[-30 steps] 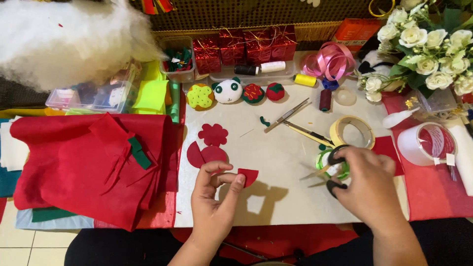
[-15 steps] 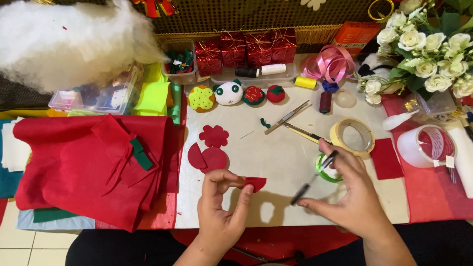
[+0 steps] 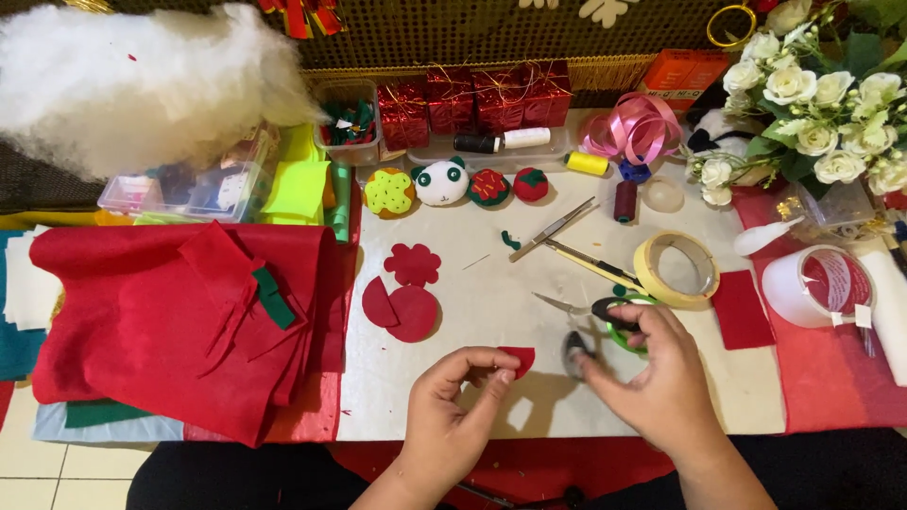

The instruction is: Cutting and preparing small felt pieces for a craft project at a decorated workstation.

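Pinching a small red felt piece (image 3: 518, 359) between left hand (image 3: 460, 397) fingertips just above the white table (image 3: 491, 293), right hand (image 3: 652, 373) closed on green-handled scissors (image 3: 605, 316), blades apparently shut; likely needing the blades opened and aligned with the felt edge.

White bench (image 3: 491, 283) seen from above, evenly and brightly lit, soft shadows falling toward the near edge. Red covering (image 3: 831, 378) along the right side. At the far edge, brown woven mesh panel (image 3: 453, 33) standing upright, trimmed below with a golden fringe (image 3: 605, 71). Pale tiled floor (image 3: 38, 463) showing at the lower left corner, thin dark joints between tiles. No window or wall beyond the panel in sight.
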